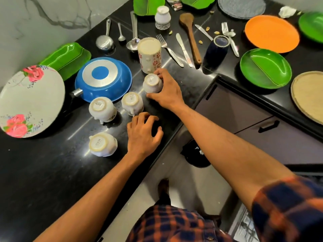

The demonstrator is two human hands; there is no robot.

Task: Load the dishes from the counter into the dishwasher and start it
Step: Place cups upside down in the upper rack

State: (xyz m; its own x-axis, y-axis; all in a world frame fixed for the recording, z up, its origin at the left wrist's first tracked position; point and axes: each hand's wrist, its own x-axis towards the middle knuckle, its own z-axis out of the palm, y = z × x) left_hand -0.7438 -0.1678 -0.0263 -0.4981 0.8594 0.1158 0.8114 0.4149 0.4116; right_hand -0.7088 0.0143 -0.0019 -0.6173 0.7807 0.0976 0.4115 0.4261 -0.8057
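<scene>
- Right hand (pixel 165 91): fingers and thumb wrapped round the held cup (pixel 152 83), a white cup standing base-up on the black counter (pixel 43 172), just in front of the tall floral mug (pixel 149 55).
- Left hand (pixel 142 135): fingers curled downward near the counter's front edge, over a dark patch. It may be cupping a dark item or only bare counter; the grip cannot be told.
- Middle cup (pixel 132 103): white, base-up, just left of the held cup.
- Left cup (pixel 102 109): white, base-up, beside the middle cup, handle toward the person.
- Near cup (pixel 102 144): white, base-up, closest to the person, left of the left hand.
- Blue pan (pixel 103 79): upside down behind the cups, handle stub pointing toward the floral plate (pixel 29 100).
- Green tray (pixel 66 58): behind the pan, against the marble wall.
- Cutlery at the rear: steel ladle (pixel 104 41), small spoon (pixel 121 33), fork (pixel 168 48), table knife (pixel 183 48), wooden spoon (pixel 190 35), lying apart from one another.
- Dark blue cup (pixel 217 49): stands right of the wooden spoon.
- Right-hand run of counter: orange plate (pixel 271 33), divided green plate (pixel 265 68), tan plate (pixel 309 96).
</scene>
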